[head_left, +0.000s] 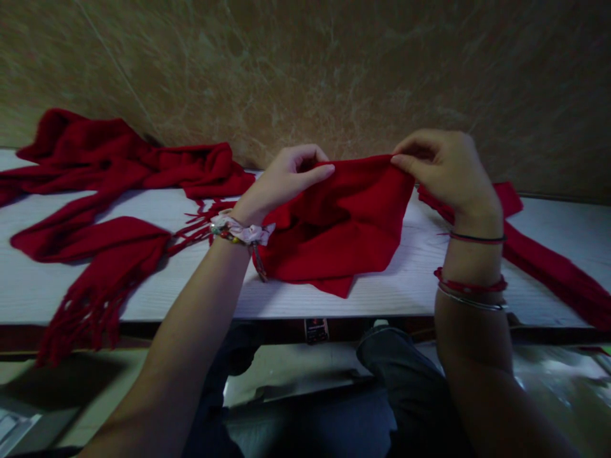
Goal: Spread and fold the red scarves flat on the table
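The red cloth (353,222) hangs below your fingers (322,173) and drapes onto the bench (391,302), its upper edge pinched by your left hand (286,172) at eleven o'clock and your right hand (442,165) at one. A fringed red scarf (109,242) lies at nine; a red strip (548,261) (partly behind your right arm (472,331)) lies toward four. A marbled wall (305,76) stands at twelve.

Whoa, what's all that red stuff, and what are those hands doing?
A person is holding up a red cloth by its top edge. The right hand pinches one corner, and the left hand holds the edge farther left. On the white table, rumpled red fabric with fringe lies to the left and a narrow red strip to the right.
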Tool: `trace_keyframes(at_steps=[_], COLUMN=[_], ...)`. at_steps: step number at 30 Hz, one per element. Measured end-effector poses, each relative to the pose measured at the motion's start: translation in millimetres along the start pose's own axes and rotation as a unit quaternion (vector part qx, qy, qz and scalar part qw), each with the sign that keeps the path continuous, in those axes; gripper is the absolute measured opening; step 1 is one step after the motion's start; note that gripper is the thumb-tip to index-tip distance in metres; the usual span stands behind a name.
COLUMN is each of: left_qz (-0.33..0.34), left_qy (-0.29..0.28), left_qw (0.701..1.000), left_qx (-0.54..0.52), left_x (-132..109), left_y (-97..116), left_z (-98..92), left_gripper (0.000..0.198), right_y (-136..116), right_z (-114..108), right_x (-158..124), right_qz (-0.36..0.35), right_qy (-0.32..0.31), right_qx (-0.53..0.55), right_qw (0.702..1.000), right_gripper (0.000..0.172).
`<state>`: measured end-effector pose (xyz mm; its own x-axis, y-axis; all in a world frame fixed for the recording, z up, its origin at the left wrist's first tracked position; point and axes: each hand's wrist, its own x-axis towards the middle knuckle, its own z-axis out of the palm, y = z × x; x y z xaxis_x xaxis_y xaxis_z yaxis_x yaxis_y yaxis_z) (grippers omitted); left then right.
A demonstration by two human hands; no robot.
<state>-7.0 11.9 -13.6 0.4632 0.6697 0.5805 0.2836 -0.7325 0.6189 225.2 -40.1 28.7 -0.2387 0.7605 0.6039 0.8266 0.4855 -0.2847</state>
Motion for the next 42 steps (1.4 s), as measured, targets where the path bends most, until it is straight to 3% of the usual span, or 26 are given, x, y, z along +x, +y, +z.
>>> trace_keyframes(at_steps=[3,6,11,20,30,36,39,42], left_qz=[-0.006,0.001,0.026,0.035,0.01,0.0,-0.004,0.002], left_qy=[-0.004,-0.013,-0.021,-0.025,-0.061,-0.052,-0.047,-0.058], left_qw=[1.0,0.998,0.995,0.995,0.996,0.994,0.993,0.992], left_qx=[0.027,0.06,0.089,0.089,0.065,0.092,0.106,0.109], left_x=[0.2,0.0,-1.0,-2.4,-0.9,-1.5,-1.6,-1.1], left_y=[-0.9,2.1,8.3,7.4,-8.3,-13.0,-12.9,-10.2], left_z=[-1.4,1.9,7.4,3.5,-5.8,-9.7,-7.7,-2.8], left_gripper=[0.017,0.015,0.012,0.013,0.012,0.017,0.017,0.014], right_y=[0.9,-0.2,-0.7,7.1,-8.8,-1.3,2.4,1.0], right_z=[0.0,6.9,27.5,42.0,10.0,-4.2,-3.1,6.8], right_x=[0.6,2.9,7.7,10.6,1.9,0.3,-0.4,-0.7], right_qz=[0.011,-0.031,-0.104,-0.114,-0.018,0.004,0.001,-0.037], right_qy=[-0.054,-0.109,-0.123,-0.153,-0.031,0.057,-0.022,-0.147], right_qx=[-0.065,-0.091,-0.017,-0.007,0.033,0.028,-0.002,-0.006], right_qw=[0.996,0.989,0.987,0.982,0.999,0.998,1.0,0.988], right_gripper=[0.008,0.011,0.018,0.013,0.009,0.012,0.007,0.023])
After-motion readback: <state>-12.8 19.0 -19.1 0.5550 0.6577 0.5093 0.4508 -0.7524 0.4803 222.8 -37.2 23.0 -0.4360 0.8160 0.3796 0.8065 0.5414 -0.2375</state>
